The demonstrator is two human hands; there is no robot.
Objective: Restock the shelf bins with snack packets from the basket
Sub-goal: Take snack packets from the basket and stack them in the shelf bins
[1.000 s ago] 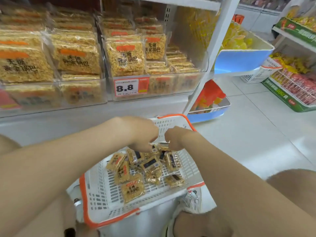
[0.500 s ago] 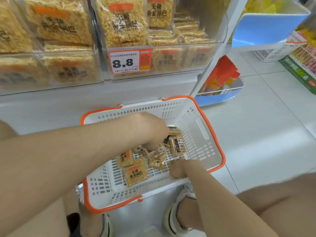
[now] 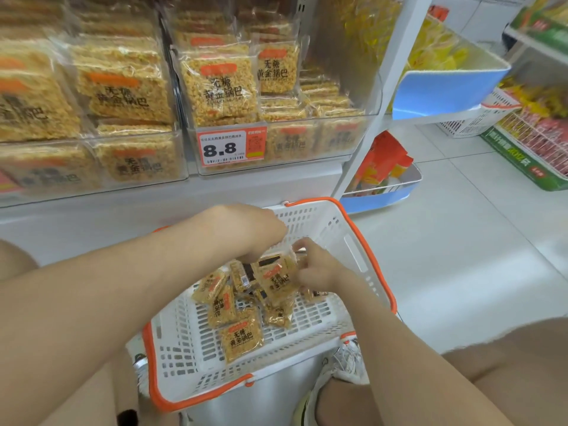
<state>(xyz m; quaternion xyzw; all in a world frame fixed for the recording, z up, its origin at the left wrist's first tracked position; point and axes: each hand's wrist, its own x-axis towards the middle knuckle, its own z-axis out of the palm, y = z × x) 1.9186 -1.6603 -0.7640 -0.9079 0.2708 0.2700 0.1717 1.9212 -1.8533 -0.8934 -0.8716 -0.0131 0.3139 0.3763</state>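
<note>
A white basket with an orange rim (image 3: 365,241) sits on the floor at my feet, holding several golden snack packets (image 3: 241,338). My left hand (image 3: 255,232) reaches down into the pile and grips the top of a bunch of packets; its fingers are hidden behind them. My right hand (image 3: 316,265) pinches the right edge of one raised snack packet (image 3: 276,279) in that bunch. Above, clear shelf bins (image 3: 344,139) hold stacks of the same snack behind an 8.8 price tag (image 3: 230,147).
A white shelf upright (image 3: 378,103) stands right of the bins. Blue trays (image 3: 445,90) with yellow and orange goods lie beyond it. Another rack (image 3: 528,152) stands across the tiled aisle. My knees and a shoe (image 3: 347,364) flank the basket.
My right hand has risen from the basket's near side to the raised packet beside my left hand. The left hand has lifted a bunch of packets. The view has tilted up toward the bins.
</note>
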